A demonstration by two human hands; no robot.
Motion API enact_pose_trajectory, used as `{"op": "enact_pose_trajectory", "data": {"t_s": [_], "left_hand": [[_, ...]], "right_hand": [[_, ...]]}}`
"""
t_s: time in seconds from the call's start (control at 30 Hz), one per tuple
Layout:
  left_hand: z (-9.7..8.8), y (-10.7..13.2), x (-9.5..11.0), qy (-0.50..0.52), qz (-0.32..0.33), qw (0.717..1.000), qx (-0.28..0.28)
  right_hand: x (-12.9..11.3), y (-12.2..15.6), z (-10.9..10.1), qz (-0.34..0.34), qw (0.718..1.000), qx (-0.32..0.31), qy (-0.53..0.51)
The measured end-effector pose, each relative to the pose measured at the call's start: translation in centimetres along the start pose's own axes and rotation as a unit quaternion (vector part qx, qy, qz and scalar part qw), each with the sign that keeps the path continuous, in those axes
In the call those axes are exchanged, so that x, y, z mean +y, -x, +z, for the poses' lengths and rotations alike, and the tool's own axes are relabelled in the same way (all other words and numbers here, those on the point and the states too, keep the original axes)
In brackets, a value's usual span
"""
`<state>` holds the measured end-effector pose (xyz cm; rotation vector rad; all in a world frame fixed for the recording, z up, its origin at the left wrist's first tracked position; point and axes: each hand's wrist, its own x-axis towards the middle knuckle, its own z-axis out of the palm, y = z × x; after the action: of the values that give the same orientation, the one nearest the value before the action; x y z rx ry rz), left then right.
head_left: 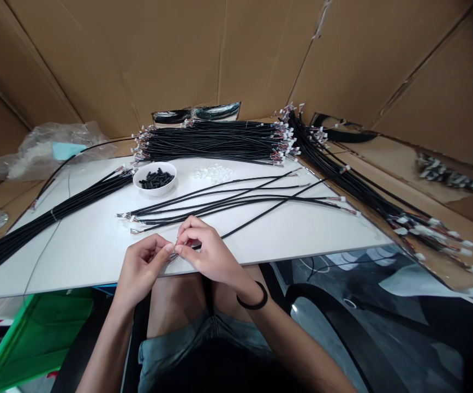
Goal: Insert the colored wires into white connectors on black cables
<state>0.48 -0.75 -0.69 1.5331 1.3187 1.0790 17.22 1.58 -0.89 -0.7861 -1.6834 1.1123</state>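
Note:
Near the front edge of the table, my left hand point(148, 262) and my right hand point(205, 248) meet, thumbs and forefingers pinched on the thin loose wires at the end of a black cable point(256, 220). The cable runs from my right hand up and to the right across the white tabletop. Fingertips cover most of the wire end, so I cannot make out whether a connector is there. Just beyond my hands lie several loose black cables point(220, 203) with white connectors at their ends. Behind them are a white bowl point(155, 191) of short black tubes and a scatter of small white connectors point(214, 173).
A large stack of black cables point(211, 143) lies at the back. More bundles rest at the left point(52, 215) and along the right edge point(338, 169). A clear plastic bag point(35, 150) sits back left. Cardboard walls point(179, 54) enclose the table point(93, 256).

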Motion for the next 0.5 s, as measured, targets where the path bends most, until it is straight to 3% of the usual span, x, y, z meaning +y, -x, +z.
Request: {"op": "enact_pose_trajectory", "data": {"t_s": [0.5], "left_hand": [[-0.75,-0.14,0.19,0.027,-0.022,0.999,-0.026]], "right_hand": [[0.30,0.01,-0.02,0.002,0.998,0.028,-0.050]]}}
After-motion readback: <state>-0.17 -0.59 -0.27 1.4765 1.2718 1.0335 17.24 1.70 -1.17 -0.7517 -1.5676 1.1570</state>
